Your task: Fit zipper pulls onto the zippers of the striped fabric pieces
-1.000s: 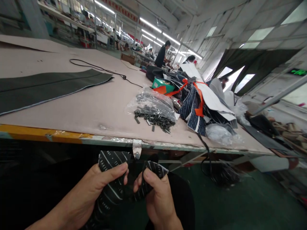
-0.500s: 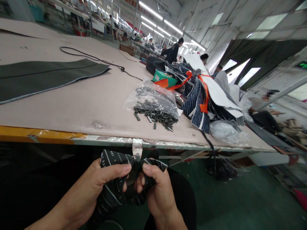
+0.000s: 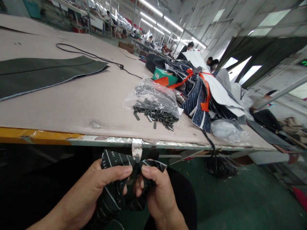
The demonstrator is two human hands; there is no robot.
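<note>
A piece of dark printed fabric [image 3: 111,195], with white lines and lettering, is stretched between my hands just below the table's front edge. My left hand [image 3: 96,182] pinches its left part, thumb on top. The right part is gripped by my right hand [image 3: 159,187], its thumb pressed down and fingers curled under. Between the two thumbs, the cloth's middle meets the end of a whitish metal tab [image 3: 137,147] that sticks out from the table edge. Whether a small part sits at that tip is too small to tell.
On the table [image 3: 72,111] lies a clear plastic bag [image 3: 153,92] with small dark metal pieces [image 3: 160,116] spilling out. Behind it are a green box [image 3: 165,76] and bundled navy fabric [image 3: 196,102] with orange ties. A dark panel [image 3: 48,75] and black cord [image 3: 96,57] lie left.
Both hands keep their hold on the fabric, which has shifted only slightly at the tab. In the background a person in dark clothing has moved right and bent lower.
</note>
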